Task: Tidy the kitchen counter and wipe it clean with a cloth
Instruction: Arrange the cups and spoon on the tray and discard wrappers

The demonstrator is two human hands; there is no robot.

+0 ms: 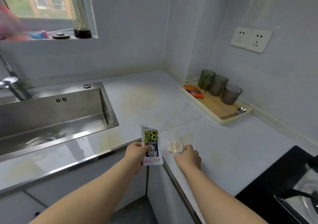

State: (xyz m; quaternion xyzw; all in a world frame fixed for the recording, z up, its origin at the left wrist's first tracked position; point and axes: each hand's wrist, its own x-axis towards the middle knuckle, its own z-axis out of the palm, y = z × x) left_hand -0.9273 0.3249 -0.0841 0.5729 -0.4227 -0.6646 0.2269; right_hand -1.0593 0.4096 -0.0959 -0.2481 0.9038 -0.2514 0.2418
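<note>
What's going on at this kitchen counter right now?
A person is picking up litter. The left hand holds a white and black sachet printed with a big 8 at the edge of the white stone counter. The right hand pinches a small pale translucent wrapper lying on that yellow-stained counter. No cloth is in view.

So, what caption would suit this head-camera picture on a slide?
Left hand holds a snack packet; right hand touches a small pale wrapper on the stained counter.
</note>
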